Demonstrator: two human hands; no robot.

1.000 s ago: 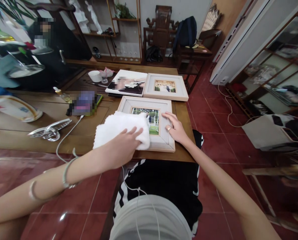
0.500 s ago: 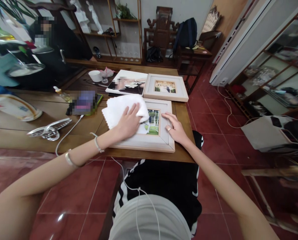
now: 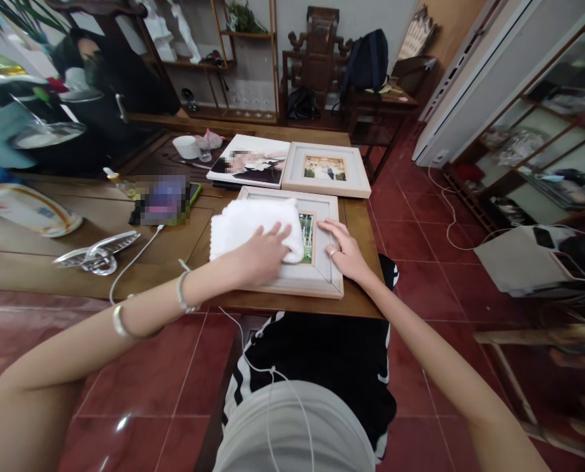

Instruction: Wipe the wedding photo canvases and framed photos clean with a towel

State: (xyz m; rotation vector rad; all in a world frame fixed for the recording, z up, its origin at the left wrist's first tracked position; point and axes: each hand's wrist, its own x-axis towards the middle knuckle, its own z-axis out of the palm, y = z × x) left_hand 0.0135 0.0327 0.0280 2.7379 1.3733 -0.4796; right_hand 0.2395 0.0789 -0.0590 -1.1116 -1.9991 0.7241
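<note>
A pale wooden picture frame point(image 3: 321, 278) lies flat at the near right corner of the wooden table point(image 3: 184, 242). A white cloth point(image 3: 245, 219) covers most of its glass. My left hand point(image 3: 260, 255) presses flat on the cloth, fingers stretched out over it. My right hand point(image 3: 346, 252), with a ring on one finger, rests open on the frame's right border and steadies it.
A second framed photo point(image 3: 326, 169) and an unframed print point(image 3: 250, 162) lie just beyond. A white cup point(image 3: 185, 146), a small bottle point(image 3: 120, 183), a phone on a cable, a silver ornament point(image 3: 98, 252) and a plate point(image 3: 31, 210) sit to the left. Red tiled floor lies to the right.
My left hand swept the cloth from the frame's near left corner up across the glass, then right over the photo. My right hand stayed on the frame's right border.
</note>
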